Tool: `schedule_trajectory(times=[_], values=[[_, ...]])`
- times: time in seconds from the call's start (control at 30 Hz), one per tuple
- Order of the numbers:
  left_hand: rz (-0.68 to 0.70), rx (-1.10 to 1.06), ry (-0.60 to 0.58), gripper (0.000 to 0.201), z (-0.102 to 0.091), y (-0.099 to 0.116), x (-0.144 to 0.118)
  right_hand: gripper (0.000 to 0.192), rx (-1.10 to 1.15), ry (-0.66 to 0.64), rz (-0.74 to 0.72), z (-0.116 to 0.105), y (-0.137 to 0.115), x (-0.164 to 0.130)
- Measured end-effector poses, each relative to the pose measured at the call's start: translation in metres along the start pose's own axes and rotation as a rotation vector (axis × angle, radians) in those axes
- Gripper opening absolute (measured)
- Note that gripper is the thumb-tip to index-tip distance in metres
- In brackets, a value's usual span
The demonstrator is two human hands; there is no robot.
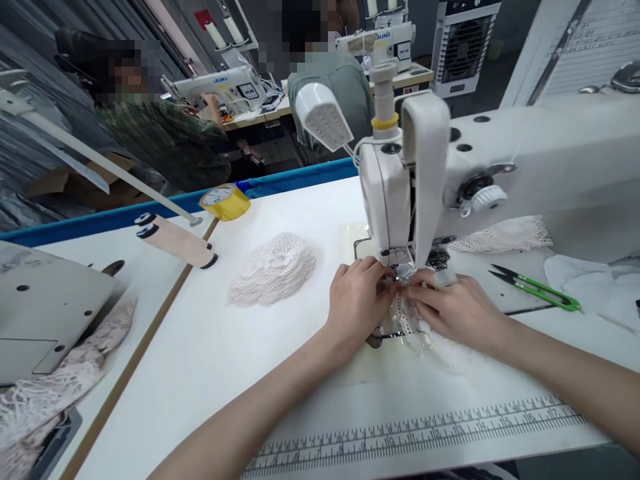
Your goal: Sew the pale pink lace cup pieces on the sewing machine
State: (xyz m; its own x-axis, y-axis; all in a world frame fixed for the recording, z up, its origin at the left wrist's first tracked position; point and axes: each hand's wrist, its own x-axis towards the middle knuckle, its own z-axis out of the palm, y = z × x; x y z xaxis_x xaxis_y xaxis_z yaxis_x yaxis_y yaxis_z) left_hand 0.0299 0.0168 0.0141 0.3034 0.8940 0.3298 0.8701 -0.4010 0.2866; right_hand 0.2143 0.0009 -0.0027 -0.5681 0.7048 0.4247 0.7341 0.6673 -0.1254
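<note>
Under the head of a white sewing machine (390, 200) lies a strip of white lace (407, 320), its lower end trailing toward the table's front. My left hand (357, 297) is closed on the lace just left of the needle area, with the fingertips partly hidden. From the other side, my right hand (457, 307) pinches the same lace, its fingertips almost meeting those of the left. The needle and presser foot are mostly covered by my fingers. A stack of white lace pieces (274, 270) rests on the table to the left.
Green thread snips (540, 290) lie right of my right hand, near white fabric (590, 287). More lace (505, 237) is behind the machine arm. Yellow tape (226, 202) and thread spools (175, 241) sit at the back left. A printed ruler (410, 437) runs along the front. Two people work beyond.
</note>
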Motion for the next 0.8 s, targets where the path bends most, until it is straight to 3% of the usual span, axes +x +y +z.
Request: schedule_trajectory(times=[0.3, 0.4, 0.53, 0.63, 0.7, 0.8], values=[[-0.176, -0.229, -0.129, 0.01, -0.001, -0.008, 0.003, 0.029, 0.033, 0.025, 0.0, 0.003, 0.001, 0.002], [-0.055, -0.084, -0.112, 0.016, -0.007, -0.014, 0.005, 0.028, 0.028, 0.026, 0.004, 0.002, 0.0, 0.003], [0.201, 0.405, 0.047, 0.019, -0.017, -0.02, 0.007, 0.027, 0.02, 0.039, 0.001, 0.002, 0.0, 0.003], [0.187, 0.653, 0.083, 0.023, -0.031, -0.022, 0.007, 0.029, 0.028, 0.048, -0.01, 0.003, 0.0, 0.002], [0.161, 0.655, 0.034, 0.022, -0.041, -0.019, 0.003, 0.03, 0.027, 0.058, -0.019, 0.002, 0.001, 0.001], [0.274, 0.389, -0.049, 0.018, -0.046, -0.008, -0.011, 0.027, 0.026, 0.106, -0.031, 0.001, 0.002, 0.001]])
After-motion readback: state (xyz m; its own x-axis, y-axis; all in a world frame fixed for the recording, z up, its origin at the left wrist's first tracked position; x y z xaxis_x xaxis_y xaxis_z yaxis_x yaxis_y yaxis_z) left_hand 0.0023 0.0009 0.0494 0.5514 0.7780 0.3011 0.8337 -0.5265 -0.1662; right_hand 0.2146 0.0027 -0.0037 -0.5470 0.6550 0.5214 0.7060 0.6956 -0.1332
